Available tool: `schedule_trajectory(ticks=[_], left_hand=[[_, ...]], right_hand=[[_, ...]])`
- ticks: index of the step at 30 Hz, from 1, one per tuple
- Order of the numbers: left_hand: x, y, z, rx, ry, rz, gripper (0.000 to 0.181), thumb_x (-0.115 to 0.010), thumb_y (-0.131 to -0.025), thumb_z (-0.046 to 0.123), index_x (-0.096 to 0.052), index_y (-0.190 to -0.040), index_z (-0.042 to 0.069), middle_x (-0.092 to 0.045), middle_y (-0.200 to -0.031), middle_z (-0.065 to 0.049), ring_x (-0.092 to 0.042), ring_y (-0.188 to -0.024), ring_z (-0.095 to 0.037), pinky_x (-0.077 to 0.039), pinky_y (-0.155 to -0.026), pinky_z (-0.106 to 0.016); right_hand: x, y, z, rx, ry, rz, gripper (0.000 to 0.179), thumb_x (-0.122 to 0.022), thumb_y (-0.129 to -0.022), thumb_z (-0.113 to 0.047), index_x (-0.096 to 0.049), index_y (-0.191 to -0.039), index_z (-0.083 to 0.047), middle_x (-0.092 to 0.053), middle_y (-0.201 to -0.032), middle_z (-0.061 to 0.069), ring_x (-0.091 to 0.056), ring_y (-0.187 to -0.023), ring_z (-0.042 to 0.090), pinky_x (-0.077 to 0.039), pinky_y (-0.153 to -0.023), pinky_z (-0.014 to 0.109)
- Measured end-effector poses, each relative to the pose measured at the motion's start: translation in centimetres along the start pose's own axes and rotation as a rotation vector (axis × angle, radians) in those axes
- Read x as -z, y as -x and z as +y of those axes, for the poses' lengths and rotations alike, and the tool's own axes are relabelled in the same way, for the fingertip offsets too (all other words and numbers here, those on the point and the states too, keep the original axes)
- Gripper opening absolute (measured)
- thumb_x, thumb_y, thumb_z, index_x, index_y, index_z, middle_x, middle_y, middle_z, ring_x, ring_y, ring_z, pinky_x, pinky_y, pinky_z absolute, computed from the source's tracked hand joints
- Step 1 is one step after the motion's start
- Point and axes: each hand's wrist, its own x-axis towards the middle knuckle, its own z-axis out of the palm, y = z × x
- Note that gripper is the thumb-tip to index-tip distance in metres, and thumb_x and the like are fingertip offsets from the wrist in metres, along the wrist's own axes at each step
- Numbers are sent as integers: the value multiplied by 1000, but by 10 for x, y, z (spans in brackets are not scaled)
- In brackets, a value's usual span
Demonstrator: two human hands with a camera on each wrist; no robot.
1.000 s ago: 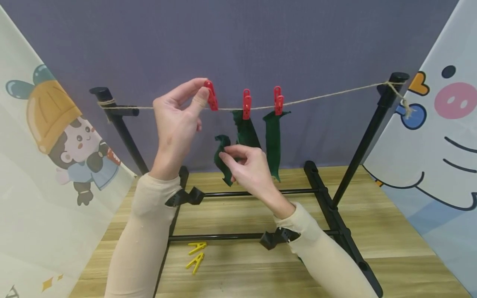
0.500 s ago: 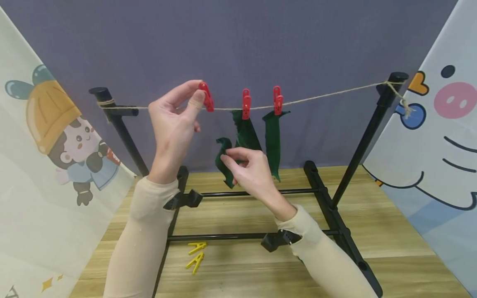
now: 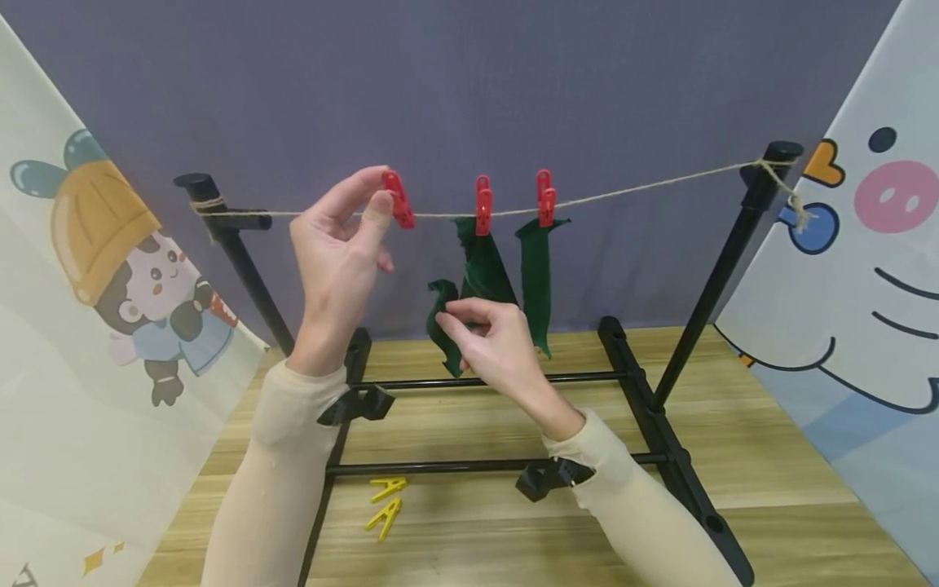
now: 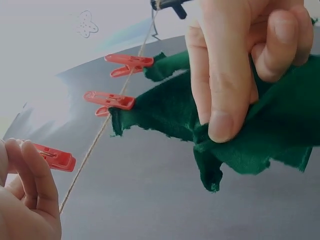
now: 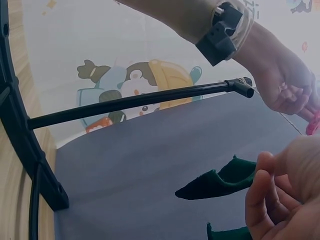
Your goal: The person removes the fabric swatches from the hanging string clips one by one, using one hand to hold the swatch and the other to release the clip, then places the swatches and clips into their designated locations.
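At the string line (image 3: 645, 186), my left hand (image 3: 328, 269) pinches a red clothespin (image 3: 398, 200) between thumb and fingers. The pin tilts, its lower end close to the string. My right hand (image 3: 502, 346) pinches a dark green cloth (image 3: 487, 265) below the line; a curled edge sticks out left of the fingertips. In the left wrist view the cloth (image 4: 250, 152) stretches from the middle red clothespin (image 4: 116, 101) to those fingers, which hide part of it. A further red clothespin (image 3: 546, 200) holds a hanging green strip (image 3: 536, 281) at the right.
Two yellow clothespins (image 3: 387, 514) lie on the wooden table (image 3: 469, 538) at the front. A black frame stands around the work, with a left post (image 3: 249, 269), a right post (image 3: 719, 285) and low crossbars (image 3: 433, 468). A grey backdrop (image 3: 660, 81) rises behind.
My left hand has shifted left and slightly down with the red clothespin. My right hand has lowered a little with the green cloth in its pinch. The other pins look practically unmoved.
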Motion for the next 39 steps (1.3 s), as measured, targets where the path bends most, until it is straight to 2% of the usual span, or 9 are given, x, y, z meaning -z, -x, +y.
schedule_trajectory(ticks=[6,11,15,20,25,28,34,36,39], left_hand=[[5,8,-1,-15,51,-10,23,-66,-90,5,-68,-112,-1,-65,-95,-17,-45,-40,-16,-43,-41,-23],[13,12,-16,-20,66,-38,25,-65,-90,5,-67,-115,0,-65,-100,-17,-43,-39,-17,-42,-40,-24],[21,18,-27,-38,33,-56,26,-65,-91,6,-66,-117,1,-65,-101,-17,-43,-38,-17,-42,-39,-25],[28,26,-37,-6,31,-49,26,-66,-90,5,-67,-116,2,-65,-103,-14,-44,-39,-18,-42,-40,-24],[32,36,-44,29,7,-69,26,-67,-90,5,-67,-115,2,-66,-104,-12,-46,-41,-19,-42,-41,-23],[34,43,-47,59,-8,-92,27,-68,-89,7,-67,-116,3,-67,-103,-11,-49,-45,-20,-44,-43,-23],[41,54,-54,66,-125,-102,27,-68,-90,10,-67,-116,4,-69,-97,-7,-53,-57,-19,-43,-44,-22],[44,58,-58,69,-159,-104,27,-68,-90,9,-67,-116,4,-70,-96,-5,-56,-63,-17,-43,-44,-23],[48,64,-63,78,-182,-100,27,-68,-89,6,-66,-117,3,-70,-98,-4,-59,-72,-17,-45,-46,-24]], right_hand=[[1,2,3,-29,-13,-6,22,-69,-90,-28,-72,-107,-15,-72,-85,-3,-56,-40,22,-43,-36,37],[2,6,-9,-52,-7,-3,23,-68,-91,-20,-71,-109,-7,-72,-88,5,-56,-41,24,-43,-37,35],[5,13,-25,-65,-6,-5,23,-67,-91,-14,-70,-109,-2,-72,-88,10,-56,-41,21,-44,-38,32],[7,18,-30,-55,-9,-3,22,-67,-90,-12,-70,-109,-1,-72,-86,11,-56,-41,22,-45,-39,32],[9,20,-26,-64,-20,5,22,-68,-90,-13,-71,-108,-2,-72,-86,11,-55,-42,29,-46,-41,32],[10,22,-17,-69,-30,12,23,-69,-89,-15,-71,-108,-2,-72,-85,10,-55,-41,27,-46,-40,32],[8,22,15,-70,-58,25,26,-72,-87,-31,-73,-106,-13,-72,-86,-1,-55,-41,24,-51,-44,43],[8,23,17,-75,-64,25,26,-72,-87,-32,-73,-106,-14,-73,-87,-1,-56,-42,25,-51,-45,47],[8,26,20,-80,-71,20,28,-71,-87,-34,-72,-106,-14,-72,-87,-1,-56,-42,25,-51,-45,45]])
